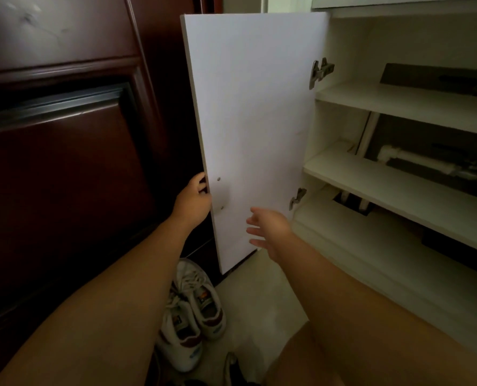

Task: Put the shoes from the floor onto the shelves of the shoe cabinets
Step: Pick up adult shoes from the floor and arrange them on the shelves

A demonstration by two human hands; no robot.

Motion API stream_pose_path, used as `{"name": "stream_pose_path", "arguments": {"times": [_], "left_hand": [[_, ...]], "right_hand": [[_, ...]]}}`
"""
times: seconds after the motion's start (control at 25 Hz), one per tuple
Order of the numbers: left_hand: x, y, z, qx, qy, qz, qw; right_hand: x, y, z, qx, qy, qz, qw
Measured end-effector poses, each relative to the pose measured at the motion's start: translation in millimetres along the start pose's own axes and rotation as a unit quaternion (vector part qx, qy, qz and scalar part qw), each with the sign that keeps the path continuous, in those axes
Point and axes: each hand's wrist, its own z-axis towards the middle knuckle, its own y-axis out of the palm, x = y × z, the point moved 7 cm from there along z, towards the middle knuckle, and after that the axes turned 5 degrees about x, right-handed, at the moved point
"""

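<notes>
Sneakers [193,310], white with dark red trim, were seen on the floor [255,316] below the open cabinet door [256,121]. Its free edge was gripped by the left hand [194,199]; the right hand [270,232] was spread, empty, before its lower part.

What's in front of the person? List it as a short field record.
door: cabinet door stands open
left: left hand grips the door's free edge
right: right hand open, fingers spread, holding nothing
shoes: white sneakers on the floor below the door
shelves: white shelves, no shoes seen at their fronts
</notes>
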Motion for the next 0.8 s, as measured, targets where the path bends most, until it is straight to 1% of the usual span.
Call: {"name": "stream_pose_path", "arguments": {"times": [0.08,0.2,0.28,0.32,0.36,0.4,0.44,0.48,0.52,0.56,0.64,0.68,0.72,0.8], "left_hand": [[-16.3,-1.0,0.1,-0.009,-0.011,0.003,1.000],[-43.8,-6.3,0.1,0.005,-0.028,-0.006,1.000],[-71.2,-9.9,-2.1,0.029,-0.061,0.025,0.997],[-91.3,-9.6,-3.0,0.035,-0.087,0.062,0.994],[-117.3,-4.9,-4.1,0.012,-0.125,0.130,0.983],[-142.6,4.4,-10.8,-0.036,-0.172,0.207,0.962],[-171.1,13.3,-19.9,-0.073,-0.213,0.265,0.938],[-194.0,21.1,-31.7,-0.114,-0.242,0.331,0.905],[-214.1,27.9,-42.1,-0.130,-0.261,0.351,0.890],[-232.6,33.7,-50.4,-0.138,-0.271,0.359,0.882],[-260.7,42.8,-61.6,-0.151,-0.277,0.395,0.863],[-275.8,46.1,-62.1,-0.142,-0.287,0.394,0.862],[-287.6,49.8,-62.9,-0.147,-0.300,0.403,0.852],[-309.0,53.2,-60.2,-0.138,-0.323,0.393,0.850]], "right_hand": [[5.7,17.7,2.3,-0.014,0.017,0.035,0.999],[22.4,28.2,11.4,-0.014,0.036,0.032,0.999],[34.8,24.5,21.7,-0.006,0.046,0.026,0.999],[41.3,22.7,26.9,-0.005,0.053,0.029,0.998],[46.4,20.3,31.2,-0.005,0.058,0.031,0.998],[49.9,17.4,34.3,-0.003,0.059,0.032,0.998],[54.1,16.0,38.4,-0.003,0.063,0.029,0.998],[58.8,15.4,43.1,-0.006,0.069,0.026,0.997],[63.9,15.1,47.1,-0.011,0.077,0.024,0.997],[69.1,15.1,51.3,-0.016,0.086,0.023,0.996],[79.0,13.7,61.2,-0.015,0.105,0.016,0.994],[83.8,12.6,68.0,-0.011,0.113,0.013,0.993],[88.2,12.7,74.4,-0.008,0.121,0.014,0.993],[96.6,17.7,86.7,-0.009,0.133,0.016,0.991]]}}
